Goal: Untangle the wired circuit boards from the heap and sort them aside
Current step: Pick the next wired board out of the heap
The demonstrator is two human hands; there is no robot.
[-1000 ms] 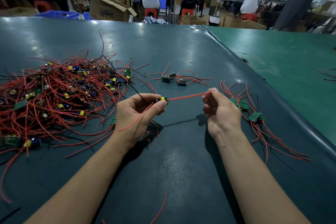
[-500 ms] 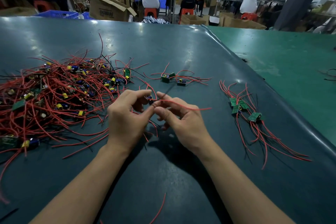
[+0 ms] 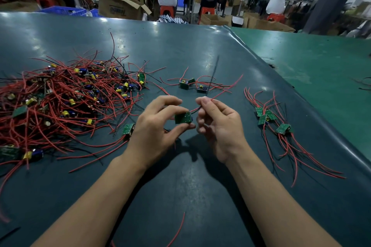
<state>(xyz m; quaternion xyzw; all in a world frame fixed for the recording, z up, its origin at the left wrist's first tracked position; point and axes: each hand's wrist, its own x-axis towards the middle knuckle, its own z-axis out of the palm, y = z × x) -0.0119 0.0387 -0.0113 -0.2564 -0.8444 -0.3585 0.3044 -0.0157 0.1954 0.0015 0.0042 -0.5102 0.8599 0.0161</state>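
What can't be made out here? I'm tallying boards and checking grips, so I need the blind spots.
Head view only:
- Heap: board count hidden by tangled red wires; left edge cuts it off.
- Held board: component side faces away; the left hand covers one end.
- Black wire above the right hand: motion-blurred, its end unclear.
- Sorted boards: parts too small to read.

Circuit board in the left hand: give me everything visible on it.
The circuit board is small, green and roughly rectangular, held above the dark mat with its flat solder side toward the camera. The left hand pinches it between thumb and fingers. A thin black wire and a red wire run from its right edge to the right hand, which pinches them. Components on its other face are hidden.
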